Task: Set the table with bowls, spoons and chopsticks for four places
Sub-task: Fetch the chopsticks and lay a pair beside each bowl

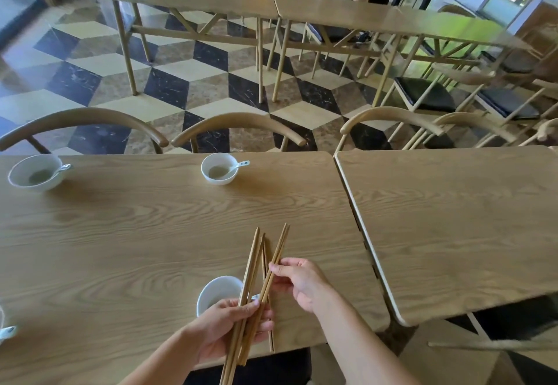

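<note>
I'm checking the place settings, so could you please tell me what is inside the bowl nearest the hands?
The near bowl shows a white inner wall; what looks like a spoon handle peeks past its right rim. The left hand and chopsticks cover the rest.

Two bare forearms reach forward over the table edge. The left hand [229, 328] curls its fingers round a bundle of chopsticks [252, 263]. The right hand [302, 283], just beside it, pinches one of them between thumb and fingertips.
</note>
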Demonstrator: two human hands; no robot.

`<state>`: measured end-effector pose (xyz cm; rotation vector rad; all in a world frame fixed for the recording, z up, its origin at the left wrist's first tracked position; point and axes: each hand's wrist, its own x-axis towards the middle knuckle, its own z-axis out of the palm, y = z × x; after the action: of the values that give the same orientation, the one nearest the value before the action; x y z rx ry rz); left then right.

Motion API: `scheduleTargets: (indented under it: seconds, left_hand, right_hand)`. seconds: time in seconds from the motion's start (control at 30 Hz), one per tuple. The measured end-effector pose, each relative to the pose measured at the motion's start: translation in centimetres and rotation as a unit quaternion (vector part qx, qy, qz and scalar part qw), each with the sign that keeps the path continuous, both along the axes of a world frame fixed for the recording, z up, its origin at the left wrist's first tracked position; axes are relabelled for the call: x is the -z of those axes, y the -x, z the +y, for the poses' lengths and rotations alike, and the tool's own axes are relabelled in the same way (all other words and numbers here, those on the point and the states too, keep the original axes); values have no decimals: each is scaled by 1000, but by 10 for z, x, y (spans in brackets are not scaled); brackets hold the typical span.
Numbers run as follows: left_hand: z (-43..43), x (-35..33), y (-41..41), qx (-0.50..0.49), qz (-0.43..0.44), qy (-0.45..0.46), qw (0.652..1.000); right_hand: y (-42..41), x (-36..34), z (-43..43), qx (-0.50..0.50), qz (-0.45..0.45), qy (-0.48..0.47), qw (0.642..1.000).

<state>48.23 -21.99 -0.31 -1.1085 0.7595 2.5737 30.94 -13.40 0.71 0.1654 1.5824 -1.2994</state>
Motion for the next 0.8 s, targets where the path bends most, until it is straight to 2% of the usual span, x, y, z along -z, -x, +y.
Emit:
scheduleTargets:
  seconds: [0.3, 0.5, 0.67, 0.8]
  left_hand:
    - [1, 21, 14, 29, -9, -6, 1000]
    - [-21, 21, 36, 5, -34, 30, 999]
    - [-51, 20, 65, 0, -16, 68, 998]
    - [-67, 27, 75, -15, -8, 62, 998]
  right_hand:
    - [31, 21, -9, -37, -30, -13, 999]
    - [49, 28, -33, -42, -21, -13, 999]
    - [73, 24, -68, -47, -10, -2, 999]
    - [85, 30, -89, -61, -13, -15, 998]
